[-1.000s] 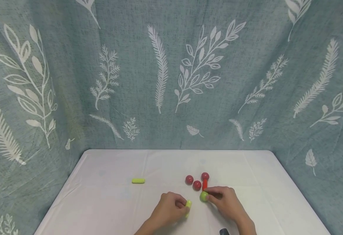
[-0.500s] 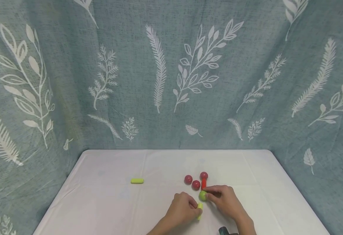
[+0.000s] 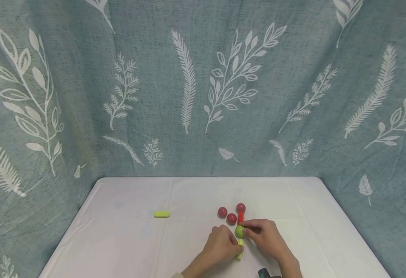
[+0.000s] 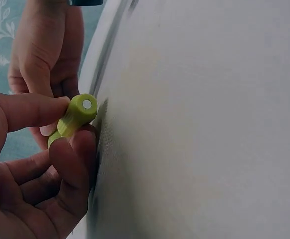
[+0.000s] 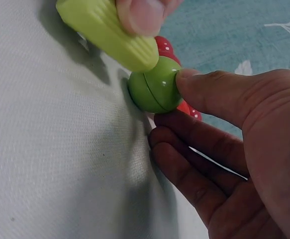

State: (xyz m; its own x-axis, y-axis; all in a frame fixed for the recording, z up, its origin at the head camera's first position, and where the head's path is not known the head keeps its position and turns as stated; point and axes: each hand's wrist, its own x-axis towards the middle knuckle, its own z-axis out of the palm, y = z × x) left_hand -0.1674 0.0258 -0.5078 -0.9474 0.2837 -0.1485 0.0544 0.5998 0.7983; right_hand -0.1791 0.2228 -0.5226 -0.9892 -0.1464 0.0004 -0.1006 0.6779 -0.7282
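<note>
Lime rod (image 5: 102,32): in L hand's (image 3: 222,243) fingertips, long axis pointing away from the person, in line w/ the green ball (image 3: 239,231). Key relation: ball sits just past the rod's far end, directly beyond L fingertips; touching or a hair short, can't tell. Rod's near end, w/ a pale disc (image 4: 86,104) set in it, faces back toward L wrist. L hand is nearer the rod, R hand (image 3: 267,237) nearer the ball.

L fingers: narrow, thumb & fingertips pinching the rod from either side. R fingers: apart only by approx. the ball's width, thumb on the ball, index at its far side, the rest loosely bent below.

Beyond R index tip: red rod (image 3: 240,217), same line as the lime one, its far end at the far red ball (image 3: 241,207). Left of R fingertips & a bit beyond: near red ball (image 3: 231,219) just beside the red rod, then left red ball (image 3: 222,212). Spare lime rod (image 3: 161,214): well left of & beyond L fingers, lying crosswise on white cloth (image 3: 126,243).
</note>
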